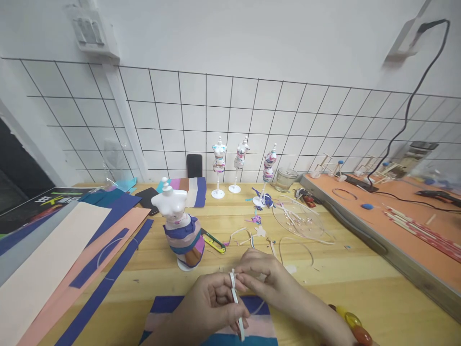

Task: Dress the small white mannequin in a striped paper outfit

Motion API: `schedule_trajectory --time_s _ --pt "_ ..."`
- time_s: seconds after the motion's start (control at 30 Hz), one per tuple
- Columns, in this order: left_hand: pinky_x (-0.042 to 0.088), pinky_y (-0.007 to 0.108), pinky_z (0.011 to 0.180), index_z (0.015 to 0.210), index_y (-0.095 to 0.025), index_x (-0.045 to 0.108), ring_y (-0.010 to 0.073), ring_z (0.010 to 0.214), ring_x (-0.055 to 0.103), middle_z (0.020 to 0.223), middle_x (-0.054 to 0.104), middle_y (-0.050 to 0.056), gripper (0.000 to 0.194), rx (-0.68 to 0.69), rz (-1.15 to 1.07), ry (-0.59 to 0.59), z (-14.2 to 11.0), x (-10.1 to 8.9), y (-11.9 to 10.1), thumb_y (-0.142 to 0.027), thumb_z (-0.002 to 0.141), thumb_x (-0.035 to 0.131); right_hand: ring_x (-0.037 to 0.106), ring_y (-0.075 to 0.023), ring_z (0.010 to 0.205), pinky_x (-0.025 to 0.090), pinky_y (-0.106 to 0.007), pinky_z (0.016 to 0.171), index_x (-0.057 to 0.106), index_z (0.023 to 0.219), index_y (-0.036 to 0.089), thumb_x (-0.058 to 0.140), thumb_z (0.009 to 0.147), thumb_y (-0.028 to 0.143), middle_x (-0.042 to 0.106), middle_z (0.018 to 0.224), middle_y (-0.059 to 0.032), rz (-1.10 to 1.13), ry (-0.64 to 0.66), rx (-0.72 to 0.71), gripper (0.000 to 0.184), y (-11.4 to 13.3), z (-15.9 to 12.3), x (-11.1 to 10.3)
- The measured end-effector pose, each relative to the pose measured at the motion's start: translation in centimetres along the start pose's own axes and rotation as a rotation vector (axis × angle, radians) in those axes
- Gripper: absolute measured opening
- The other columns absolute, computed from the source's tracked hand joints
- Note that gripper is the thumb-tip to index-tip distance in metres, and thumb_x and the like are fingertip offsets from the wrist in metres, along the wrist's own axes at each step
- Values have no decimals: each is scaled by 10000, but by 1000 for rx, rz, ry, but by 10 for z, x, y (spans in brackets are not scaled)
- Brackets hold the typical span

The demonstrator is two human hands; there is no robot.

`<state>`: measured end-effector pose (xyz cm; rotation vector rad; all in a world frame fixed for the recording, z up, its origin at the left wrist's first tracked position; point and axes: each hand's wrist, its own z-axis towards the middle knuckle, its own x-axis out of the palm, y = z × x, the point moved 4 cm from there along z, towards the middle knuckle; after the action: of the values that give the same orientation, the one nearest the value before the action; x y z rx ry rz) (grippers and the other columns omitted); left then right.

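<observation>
Head view: the left hand [216, 302] curls, thumb extended; the right hand [262, 278] bends to meet it. Beyond the grip stand four mannequins [171, 205], one near, three farther. The left grip closes on one white strip [234, 292] above one striped sheet [261, 328]; whether the right grip pinches the strip's top cannot be told.

The white strip [234, 293] in the left fingers [215, 280] looks smooth and matt, honestly can't tell if it's cloth or paper. Striped sheet [160, 320] right under them is dull, cloth-looking. Tabletop [126, 302] around the fingers is smooth wood with a faint sheen. Mannequin [169, 204] just beyond them: glossy plastic up top, matt fabric wrap [182, 235] below. Jar [286, 180] well past them is clear, shiny glass.
</observation>
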<state>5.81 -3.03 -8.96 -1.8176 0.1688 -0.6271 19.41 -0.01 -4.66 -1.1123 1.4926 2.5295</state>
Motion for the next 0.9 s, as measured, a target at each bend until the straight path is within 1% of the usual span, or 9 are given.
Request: schedule_trajectory --time_s 0.07,0.17,0.27,0.43,0.5,0.53,0.67,0.8,0.9 --pt "519 269 575 856 -133 600 150 594 663 657 701 42 444 -15 -5 13 0 0 0 -448 612 796 603 -161 745 477 -278 681 697 824 195 527 905 227 648 748 -43 -81 -32 -17 191 -3 1 -2" --pt "503 261 546 846 -129 622 145 557 651 647 707 55 416 -4 -46 19 1 -5 4 -504 694 719 583 -171 734 458 -288 667 665 835 192 484 925 219 641 745 -47 -218 -87 -72 204 -5 1 -5" --pt "478 240 504 798 -117 634 132 494 628 597 700 58 425 5 -77 14 3 -9 11 -527 707 697 567 -189 736 448 -317 674 642 876 188 447 937 204 648 764 -66 -368 -142 -139 205 -11 1 -10" --pt "471 231 494 836 -116 646 131 504 631 599 698 50 411 6 -59 -19 2 -10 12 -506 718 700 584 -214 742 452 -341 674 654 935 201 475 920 219 669 775 -83 -570 -332 -161 181 -35 1 -36" --pt "479 242 496 835 -120 639 136 508 629 600 694 48 409 16 -54 -32 1 -8 10 -508 718 698 599 -228 755 461 -361 706 669 909 199 492 906 272 685 784 -91 -645 -423 -75 191 -51 0 -54" --pt "480 245 488 829 -122 633 138 501 626 593 691 47 416 26 -53 -32 1 -8 8 -517 714 698 612 -231 791 467 -365 748 672 900 204 493 901 305 699 830 -94 -668 -462 11 205 -61 -1 -65" --pt "471 238 470 803 -128 611 143 488 623 563 682 46 449 57 -35 -34 1 -8 3 -557 696 691 620 -300 919 454 -434 813 681 937 167 433 900 318 708 955 -153 -714 -572 198 292 -98 -9 -101" --pt "466 229 483 826 -131 615 135 491 630 584 691 43 406 72 -47 -32 0 -11 0 -525 743 666 623 -372 919 448 -482 750 638 1104 81 423 861 266 702 966 -216 -735 -536 411 373 -125 -16 -120" --pt "473 231 492 830 -132 622 135 493 636 595 695 43 360 80 -81 -3 -1 -12 -1 -485 771 658 628 -329 941 456 -426 765 592 1173 79 408 874 294 685 1036 -205 -709 -466 476 412 -125 -14 -113"
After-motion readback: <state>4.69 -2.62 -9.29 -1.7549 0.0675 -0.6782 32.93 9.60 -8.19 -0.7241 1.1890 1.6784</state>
